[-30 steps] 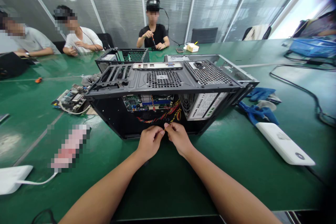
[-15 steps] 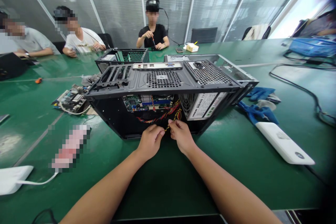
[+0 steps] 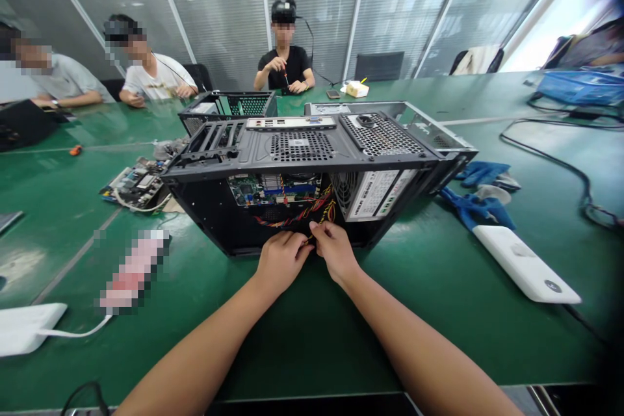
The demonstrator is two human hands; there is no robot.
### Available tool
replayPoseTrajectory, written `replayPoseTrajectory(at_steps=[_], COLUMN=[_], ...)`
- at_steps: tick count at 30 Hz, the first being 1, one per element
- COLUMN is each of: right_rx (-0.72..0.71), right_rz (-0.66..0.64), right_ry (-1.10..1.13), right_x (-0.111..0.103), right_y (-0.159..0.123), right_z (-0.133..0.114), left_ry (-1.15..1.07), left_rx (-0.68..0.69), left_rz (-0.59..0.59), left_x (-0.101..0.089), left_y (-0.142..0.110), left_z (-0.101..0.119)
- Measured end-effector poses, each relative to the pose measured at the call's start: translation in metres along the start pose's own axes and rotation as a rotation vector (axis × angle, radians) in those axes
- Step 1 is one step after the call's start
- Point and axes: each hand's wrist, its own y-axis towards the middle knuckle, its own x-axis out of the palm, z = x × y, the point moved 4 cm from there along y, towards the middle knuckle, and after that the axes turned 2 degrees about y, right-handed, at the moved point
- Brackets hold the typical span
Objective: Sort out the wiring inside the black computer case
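A black computer case (image 3: pixel 253 159) lies in front of me with its open side facing my hands. Inside it I see a motherboard (image 3: pixel 248 190), a power supply (image 3: pixel 383 194) with a white label, and a bundle of red, yellow and black cables (image 3: pixel 292 218). At the case's lower edge, my left hand (image 3: pixel 283 260) pinches a yellow-and-black power cable (image 3: pixel 327 213). My right hand (image 3: pixel 335 250) is closed on the same cable close by, fingertips nearly touching the left ones. The cable's end is hidden by my fingers.
Left of the case lies a loose circuit board (image 3: pixel 139 185); nearer are a blurred-out phone (image 3: pixel 131 273) and a white power bank (image 3: pixel 29 328). To the right are blue gloves (image 3: pixel 482 208) and another white power bank (image 3: pixel 526 263). Another case frame (image 3: pixel 244 103) stands behind. Several people sit across the table.
My hands have drawn slightly closer together on the cable, so less of it shows between them. The view has shifted a little.
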Motion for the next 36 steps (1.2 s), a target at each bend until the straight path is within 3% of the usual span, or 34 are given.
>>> replayPoseTrajectory(at_steps=[6,12,17,22,25,30,36], right_rx=[0.019,0.097,0.127,0.138,0.147,0.15,0.136], right_rz=[-0.011,-0.065,-0.098,-0.033,0.005,0.011,0.024], right_ry=[0.022,0.093,0.163,0.222,0.267,0.249,0.208], right_x=[0.0,0.001,0.001,0.002,0.002,0.002,0.002], right_y=[-0.001,0.001,0.002,0.002,0.001,0.0,-0.001], right_z=[-0.003,-0.003,-0.003,-0.003,-0.004,-0.005,-0.007], left_ry=[-0.021,-0.271,-0.578,-0.719,-0.66,-0.335,-0.116], left_rx=[-0.063,-0.256,-0.428,-0.493,-0.453,-0.201,-0.158], left_rz=[-0.043,-0.102,-0.223,-0.297,-0.324,-0.2,-0.148], left_x=[-0.001,-0.001,0.006,0.009,0.005,-0.008,-0.008], left_y=[0.005,0.01,0.013,0.014,0.018,0.026,0.022], left_z=[0.001,-0.006,-0.014,-0.013,-0.011,-0.004,0.0])
